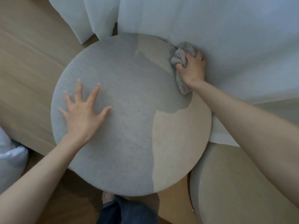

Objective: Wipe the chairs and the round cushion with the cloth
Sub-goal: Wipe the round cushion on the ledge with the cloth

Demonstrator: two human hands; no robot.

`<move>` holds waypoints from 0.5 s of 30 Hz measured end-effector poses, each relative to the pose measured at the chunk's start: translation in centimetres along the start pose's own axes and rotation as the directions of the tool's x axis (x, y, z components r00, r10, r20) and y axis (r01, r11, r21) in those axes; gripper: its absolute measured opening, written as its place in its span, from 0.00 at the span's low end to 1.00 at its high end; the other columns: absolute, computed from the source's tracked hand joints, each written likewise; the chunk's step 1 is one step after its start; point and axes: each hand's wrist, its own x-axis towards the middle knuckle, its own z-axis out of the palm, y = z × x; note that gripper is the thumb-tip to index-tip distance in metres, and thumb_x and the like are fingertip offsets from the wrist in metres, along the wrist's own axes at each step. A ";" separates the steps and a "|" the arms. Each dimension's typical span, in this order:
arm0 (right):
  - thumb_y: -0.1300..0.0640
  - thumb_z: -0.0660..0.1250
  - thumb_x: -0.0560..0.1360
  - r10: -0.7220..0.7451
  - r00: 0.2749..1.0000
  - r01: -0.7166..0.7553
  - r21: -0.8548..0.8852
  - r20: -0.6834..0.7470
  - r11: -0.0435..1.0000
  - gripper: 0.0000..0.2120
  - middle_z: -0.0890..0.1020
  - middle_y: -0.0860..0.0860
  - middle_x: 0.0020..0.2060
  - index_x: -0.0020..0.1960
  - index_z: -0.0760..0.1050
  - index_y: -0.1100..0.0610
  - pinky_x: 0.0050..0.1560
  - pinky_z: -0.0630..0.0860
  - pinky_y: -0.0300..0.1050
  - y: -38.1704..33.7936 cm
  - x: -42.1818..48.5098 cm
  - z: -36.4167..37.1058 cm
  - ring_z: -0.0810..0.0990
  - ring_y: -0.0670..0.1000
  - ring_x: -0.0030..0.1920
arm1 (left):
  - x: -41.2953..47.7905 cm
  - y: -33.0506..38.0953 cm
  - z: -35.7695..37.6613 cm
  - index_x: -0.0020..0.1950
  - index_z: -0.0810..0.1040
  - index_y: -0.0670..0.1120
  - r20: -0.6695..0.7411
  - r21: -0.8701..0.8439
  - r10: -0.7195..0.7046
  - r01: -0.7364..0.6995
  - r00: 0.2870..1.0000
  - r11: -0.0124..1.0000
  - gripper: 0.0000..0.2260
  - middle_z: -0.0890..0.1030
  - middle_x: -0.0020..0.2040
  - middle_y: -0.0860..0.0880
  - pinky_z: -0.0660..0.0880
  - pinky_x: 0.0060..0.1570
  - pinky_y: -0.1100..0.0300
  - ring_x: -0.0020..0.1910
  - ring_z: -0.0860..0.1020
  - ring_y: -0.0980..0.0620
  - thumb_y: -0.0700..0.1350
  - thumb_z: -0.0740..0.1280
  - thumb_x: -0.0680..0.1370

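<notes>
A large round grey-beige cushion (129,126) fills the middle of the head view. My left hand (82,115) lies flat on its left part with the fingers spread. My right hand (192,65) grips a crumpled grey cloth (182,56) at the cushion's far right edge, pressed against the white curtain; a tail of the cloth hangs below the wrist. A second rounded upholstered seat (242,183), perhaps a chair, shows at the lower right.
White curtains (226,29) hang along the back and right, touching the cushion. Wooden floor (24,78) runs to the left. A pale pillow-like object (11,159) sits at the left edge. My legs in dark trousers (126,210) stand below the cushion.
</notes>
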 end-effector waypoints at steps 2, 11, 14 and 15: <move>0.47 0.62 0.77 0.086 0.996 -0.086 -0.008 -0.035 0.996 0.21 0.64 0.60 0.69 0.69 0.69 0.51 0.66 0.63 0.52 -1.7 0.6 1.1 0.63 0.63 0.68 | 0.7 -1.4 -0.3 0.75 0.50 0.67 0.074 -0.072 -0.203 0.208 0.976 0.975 0.39 0.40 0.78 0.46 0.47 0.64 0.24 0.75 0.41 0.32 0.69 0.66 0.68; 0.50 0.62 0.77 -0.017 0.994 0.013 -0.035 -0.111 0.999 0.18 0.72 0.61 0.63 0.65 0.73 0.56 0.63 0.58 0.47 -8.7 2.6 3.2 0.67 0.61 0.65 | 0.7 -3.4 -0.2 0.73 0.43 0.71 0.204 -0.311 -0.345 0.395 0.916 0.865 0.48 0.37 0.78 0.47 0.48 0.67 0.28 0.75 0.43 0.32 0.70 0.71 0.62; 0.49 0.62 0.77 -0.154 0.985 0.153 -0.013 -0.081 0.988 0.16 0.72 0.59 0.62 0.61 0.75 0.56 0.61 0.57 0.46 -13.3 2.4 4.8 0.65 0.59 0.66 | 0.8 -3.8 -0.1 0.73 0.42 0.71 0.218 -0.326 -0.331 0.389 0.918 0.862 0.49 0.36 0.78 0.48 0.48 0.68 0.28 0.75 0.42 0.32 0.69 0.71 0.62; 0.49 0.61 0.77 -0.201 0.977 0.201 -0.008 -0.064 0.980 0.15 0.72 0.58 0.63 0.59 0.75 0.56 0.60 0.56 0.46 -14.9 2.2 5.3 0.64 0.59 0.66 | 0.8 -3.9 -0.1 0.73 0.42 0.71 0.216 -0.326 -0.332 0.388 0.918 0.862 0.49 0.36 0.78 0.48 0.48 0.68 0.28 0.75 0.42 0.32 0.69 0.71 0.62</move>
